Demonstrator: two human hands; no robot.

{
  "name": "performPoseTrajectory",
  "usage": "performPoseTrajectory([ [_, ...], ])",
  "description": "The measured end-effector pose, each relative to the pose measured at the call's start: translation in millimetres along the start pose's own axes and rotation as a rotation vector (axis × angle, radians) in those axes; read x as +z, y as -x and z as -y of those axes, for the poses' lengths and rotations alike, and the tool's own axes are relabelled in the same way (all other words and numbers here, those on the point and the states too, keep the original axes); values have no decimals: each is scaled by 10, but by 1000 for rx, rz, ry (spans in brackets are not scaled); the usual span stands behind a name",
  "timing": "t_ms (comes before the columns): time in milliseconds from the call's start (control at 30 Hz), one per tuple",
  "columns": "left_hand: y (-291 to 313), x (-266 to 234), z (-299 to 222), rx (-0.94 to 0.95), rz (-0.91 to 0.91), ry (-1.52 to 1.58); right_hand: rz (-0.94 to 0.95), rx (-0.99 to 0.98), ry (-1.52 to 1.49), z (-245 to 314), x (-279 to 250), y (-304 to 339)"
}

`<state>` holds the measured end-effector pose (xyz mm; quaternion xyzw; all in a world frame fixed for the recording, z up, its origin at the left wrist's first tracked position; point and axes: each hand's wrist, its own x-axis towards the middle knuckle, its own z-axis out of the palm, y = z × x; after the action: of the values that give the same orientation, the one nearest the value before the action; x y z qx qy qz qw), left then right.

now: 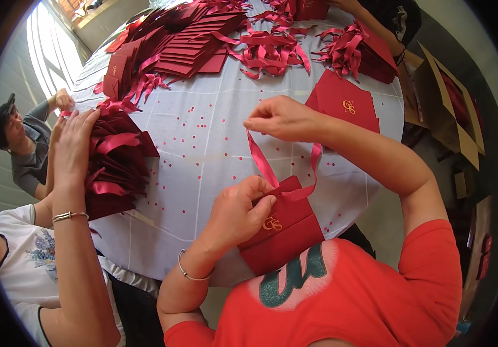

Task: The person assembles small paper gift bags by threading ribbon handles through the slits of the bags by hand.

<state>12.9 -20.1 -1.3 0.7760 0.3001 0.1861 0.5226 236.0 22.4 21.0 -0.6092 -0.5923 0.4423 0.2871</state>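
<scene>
A small red paper gift bag (293, 226) with a gold emblem is held by its top edge in my left hand (234, 211), thumb in front, near the table's front edge. From the bag's top rises a glossy pink ribbon (262, 161), looping up and back down on the right. My right hand (285, 119) pinches the ribbon's upper end above the bag, fingertips together. Behind my right wrist lie several flat red bags (350, 106), one showing a gold emblem.
White cloth covers the round table (202, 139), scattered with small red paper dots. Ribboned bag piles stand at the far left (188, 46), far right (376, 55) and left (116, 159), where a neighbour's hand (75, 139) rests. Cardboard boxes (448, 104) stand at right.
</scene>
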Motion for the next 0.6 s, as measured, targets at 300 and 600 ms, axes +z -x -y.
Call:
performPoseTrajectory([
  [300, -82, -1, 120, -205, 13, -8, 125, -446, 473, -224, -96, 1015],
  [600, -128, 69, 100, -164, -62, -167, 33, -528, 466, -57, 145, 1367],
])
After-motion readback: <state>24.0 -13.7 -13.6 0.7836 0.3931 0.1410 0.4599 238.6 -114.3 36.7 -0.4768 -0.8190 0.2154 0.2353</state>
